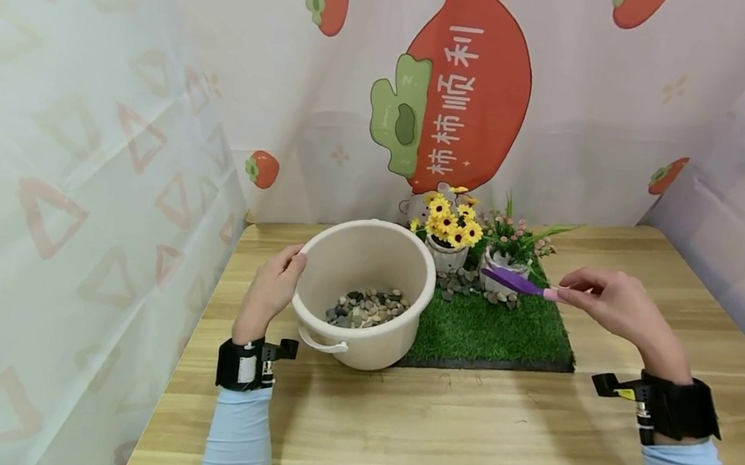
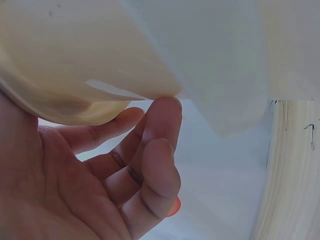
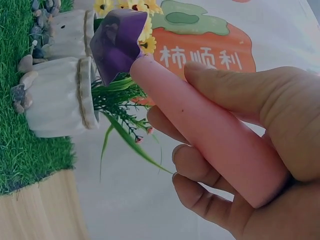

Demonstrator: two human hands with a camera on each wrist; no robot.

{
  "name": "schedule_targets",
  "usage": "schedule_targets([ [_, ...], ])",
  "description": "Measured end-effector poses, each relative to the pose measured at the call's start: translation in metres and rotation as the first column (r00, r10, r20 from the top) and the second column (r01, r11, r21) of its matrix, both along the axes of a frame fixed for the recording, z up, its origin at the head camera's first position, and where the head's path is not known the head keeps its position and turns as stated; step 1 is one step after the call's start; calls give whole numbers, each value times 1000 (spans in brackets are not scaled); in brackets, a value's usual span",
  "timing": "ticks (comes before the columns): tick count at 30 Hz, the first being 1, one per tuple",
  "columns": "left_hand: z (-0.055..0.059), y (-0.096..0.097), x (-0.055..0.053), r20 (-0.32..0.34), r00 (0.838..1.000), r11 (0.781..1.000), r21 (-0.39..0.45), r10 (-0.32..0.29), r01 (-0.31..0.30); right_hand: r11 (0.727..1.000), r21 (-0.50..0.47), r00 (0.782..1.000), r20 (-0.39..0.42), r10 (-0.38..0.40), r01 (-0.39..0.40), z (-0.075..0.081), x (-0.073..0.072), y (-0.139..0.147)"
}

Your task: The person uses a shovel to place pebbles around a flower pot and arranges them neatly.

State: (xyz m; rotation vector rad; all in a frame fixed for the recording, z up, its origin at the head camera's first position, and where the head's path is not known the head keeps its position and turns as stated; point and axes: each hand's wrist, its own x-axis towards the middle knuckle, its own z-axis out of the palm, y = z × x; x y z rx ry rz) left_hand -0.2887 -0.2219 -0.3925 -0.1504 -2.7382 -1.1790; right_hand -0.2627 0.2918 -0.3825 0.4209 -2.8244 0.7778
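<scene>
My left hand (image 1: 270,290) grips the rim of a cream plastic bucket (image 1: 380,351), thumb over the edge and fingers against the outer wall. The bucket leans toward me, with a heap of mixed pebbles (image 1: 370,310) on its bottom. In my right hand (image 1: 614,307) is a small garden trowel (image 1: 511,281) with a purple blade and pink handle. The right wrist view shows thumb and fingers curled round the handle (image 3: 205,132). The blade is in front of a white pot (image 1: 490,264) of pink flowers; whether it touches the pot I cannot tell.
A square of artificial turf (image 1: 492,336) lies right of the bucket on the wooden table (image 1: 458,445). Yellow flowers (image 1: 453,223) stand in a second white pot (image 1: 446,259) at the back. Loose stones (image 1: 460,282) surround both pots. A printed curtain (image 1: 330,119) hangs behind.
</scene>
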Motion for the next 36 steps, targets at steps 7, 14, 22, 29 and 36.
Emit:
schedule_targets([
  [7,0,1,0,7,1000,1000,8,0,0,1000,-3,1000,5,14,-14,1,-2,-2],
  [14,-2,-3,0,9,1000,1000,12,16,-16,998,-29,998,4,55,-55,0,-6,-6],
  [22,0,0,-2,-11,1000,1000,13,-16,16,995,-77,997,-28,68,-70,9,-5,-11],
  [29,0,-1,-2,-8,1000,1000,2,-21,21,998,-45,998,-46,45,-47,22,-8,-17],
  [36,1,-1,-1,0,1000,1000,5,-15,15,995,-83,998,-40,54,-57,45,-3,-23],
])
